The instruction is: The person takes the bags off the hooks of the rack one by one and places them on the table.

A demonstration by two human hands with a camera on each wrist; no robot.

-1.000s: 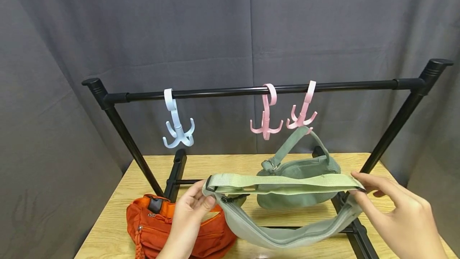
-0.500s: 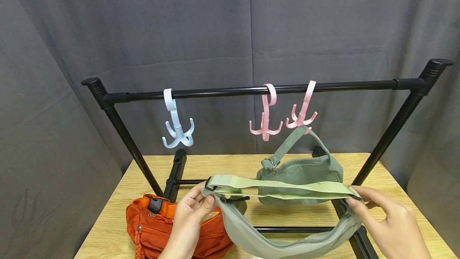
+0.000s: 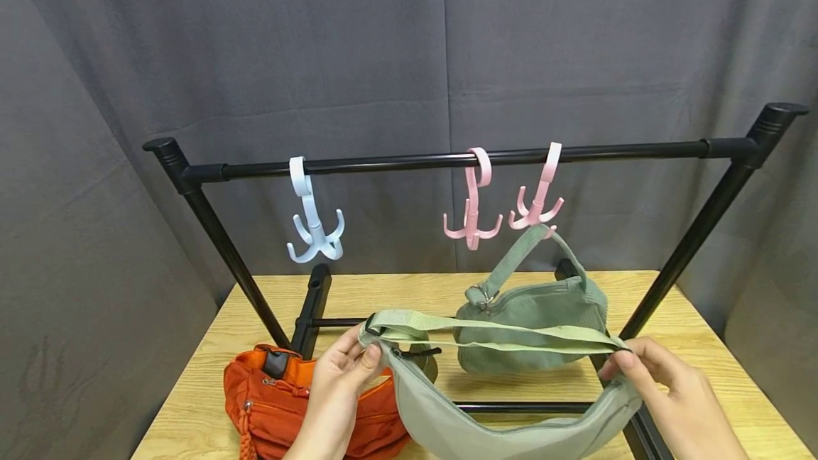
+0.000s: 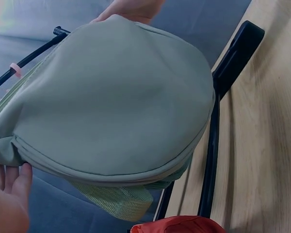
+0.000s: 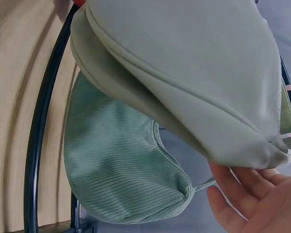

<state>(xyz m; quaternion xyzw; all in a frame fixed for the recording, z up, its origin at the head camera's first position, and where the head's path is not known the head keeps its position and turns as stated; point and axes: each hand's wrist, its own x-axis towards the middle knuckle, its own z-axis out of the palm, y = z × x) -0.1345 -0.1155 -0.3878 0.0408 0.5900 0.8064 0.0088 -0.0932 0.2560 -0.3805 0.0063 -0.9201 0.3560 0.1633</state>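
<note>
Both hands hold a pale grey-green crossbody bag (image 3: 505, 439) by its two upper corners in the head view. The left hand (image 3: 341, 382) pinches the left corner, where the light green webbing strap (image 3: 415, 320) meets a black buckle. My right hand (image 3: 664, 382) pinches the other end of the strap and corner. The bag's smooth panel (image 4: 116, 97) fills much of the left wrist view. Behind it, a green corduroy bag (image 3: 537, 318) hangs by its strap from a pink hook (image 3: 540, 197). In the right wrist view the corduroy bag (image 5: 121, 155) shows beside the held one.
A black rack (image 3: 383, 165) stands on the wooden table (image 3: 192, 403). Its top bar carries a light blue hook (image 3: 316, 222) at left and another pink hook (image 3: 473, 211) near the middle. An orange waist bag (image 3: 275, 403) lies at the front left.
My right hand has moved left and slightly down, bringing the strap's ends closer together, so the strap slackens and the held bag sags lower. The left hand has stayed nearly in place.
</note>
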